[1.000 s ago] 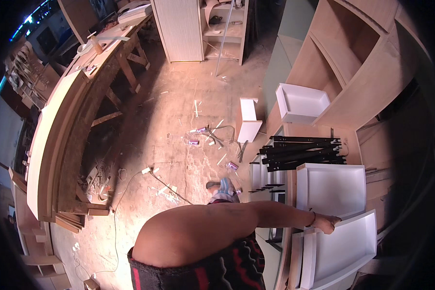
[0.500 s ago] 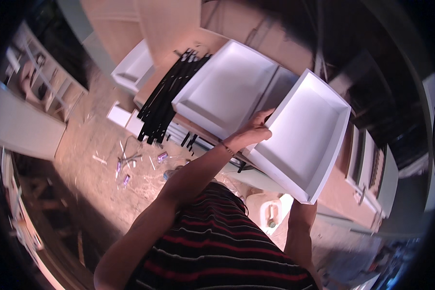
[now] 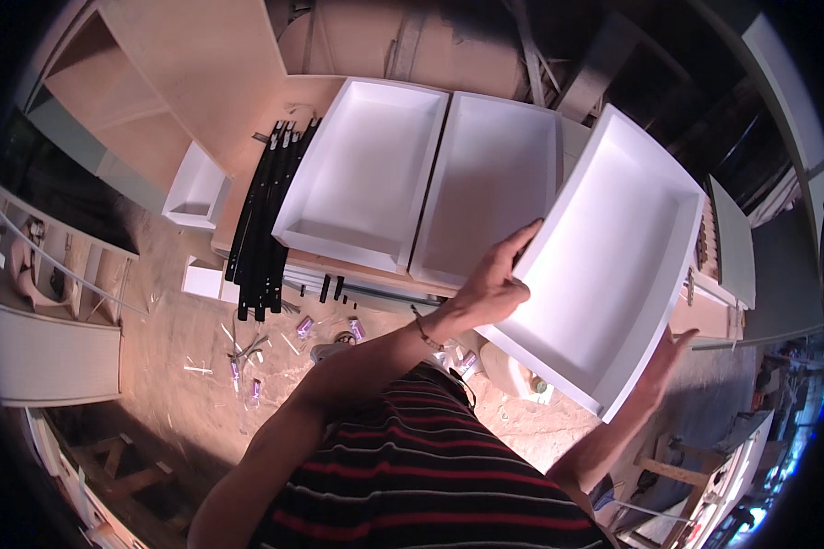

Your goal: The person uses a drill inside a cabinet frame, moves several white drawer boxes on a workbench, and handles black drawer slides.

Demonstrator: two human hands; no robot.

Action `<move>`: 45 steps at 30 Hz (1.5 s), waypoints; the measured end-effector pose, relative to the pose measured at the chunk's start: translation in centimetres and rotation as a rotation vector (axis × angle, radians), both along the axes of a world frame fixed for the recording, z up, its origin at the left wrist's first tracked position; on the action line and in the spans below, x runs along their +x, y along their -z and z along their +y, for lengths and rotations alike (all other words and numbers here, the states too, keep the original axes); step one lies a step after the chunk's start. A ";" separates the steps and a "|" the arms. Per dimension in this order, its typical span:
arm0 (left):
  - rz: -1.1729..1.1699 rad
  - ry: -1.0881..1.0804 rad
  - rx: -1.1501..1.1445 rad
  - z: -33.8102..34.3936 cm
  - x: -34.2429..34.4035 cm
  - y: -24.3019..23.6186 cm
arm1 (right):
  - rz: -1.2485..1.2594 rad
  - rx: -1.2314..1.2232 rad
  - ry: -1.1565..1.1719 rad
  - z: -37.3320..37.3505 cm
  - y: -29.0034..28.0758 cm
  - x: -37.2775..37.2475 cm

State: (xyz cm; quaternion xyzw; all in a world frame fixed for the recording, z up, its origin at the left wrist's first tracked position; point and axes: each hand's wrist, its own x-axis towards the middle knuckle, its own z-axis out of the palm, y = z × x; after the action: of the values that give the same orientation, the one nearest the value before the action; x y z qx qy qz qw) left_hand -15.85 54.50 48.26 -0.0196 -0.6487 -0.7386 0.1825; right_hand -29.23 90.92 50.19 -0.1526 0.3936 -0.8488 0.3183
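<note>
My left hand (image 3: 505, 279) grips a white drawer box (image 3: 613, 247) by its left long side, thumb over the wall, the box tilted above the worktop. Low at the right of that box, my right hand (image 3: 670, 343) is partly hidden, with thumb and fingers apart and nothing visible in it. Two more white drawer boxes, one (image 3: 362, 169) left and one (image 3: 485, 174) right, lie side by side. A bundle of black metal rails (image 3: 267, 220) lies just left of them.
A plywood cabinet (image 3: 169, 64) with a small white box (image 3: 194, 192) stands at upper left. Small purple packages (image 3: 304, 327) and offcuts litter the floor (image 3: 174, 348). Shelving (image 3: 59, 265) is at far left, boards (image 3: 732, 247) at right, a low bench (image 3: 687, 467) at lower right.
My view has swung toward the worktop. The held box has risen and shifted right, uncovering the middle box. My right hand has moved from the box's lower corner to its right, fingers now apart.
</note>
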 end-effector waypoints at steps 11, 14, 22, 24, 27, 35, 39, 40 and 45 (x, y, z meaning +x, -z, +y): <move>0.009 0.275 0.020 7.7 -3.5 0.3 | 0.194 0.825 0.703 6.4 0.5 4.2; -0.056 0.138 -0.097 5.9 -5.7 1.5 | 0.182 0.869 0.697 10.8 1.7 3.8; -0.307 -0.171 -0.263 4.2 -16.9 9.4 | 0.404 0.995 0.555 11.9 -2.1 -5.8; -0.252 -0.065 -0.175 4.5 -17.0 9.2 | 0.499 1.034 0.528 9.3 -2.4 -7.6; -0.268 0.006 -0.074 4.1 -17.3 9.6 | 0.483 1.068 0.424 7.1 -0.7 -11.8; -0.515 0.043 -0.050 2.6 -15.5 8.6 | 0.447 0.918 0.298 1.8 6.2 -19.1; -0.534 0.021 -0.055 3.0 -15.5 8.8 | 0.355 0.950 0.315 1.5 10.1 -22.9; -0.524 0.052 -0.012 2.7 -15.6 9.1 | 0.366 0.917 0.274 1.3 10.5 -23.4; -0.566 0.028 0.001 2.5 -15.3 8.8 | 0.312 0.795 0.184 -0.5 10.3 -23.3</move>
State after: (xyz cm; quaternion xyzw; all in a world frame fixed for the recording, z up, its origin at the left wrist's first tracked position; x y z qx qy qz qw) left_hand -31.15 57.04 39.49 0.1785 -0.6732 -0.7174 -0.0161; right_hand -52.56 90.42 39.85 -0.1089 0.7451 -0.6229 0.2120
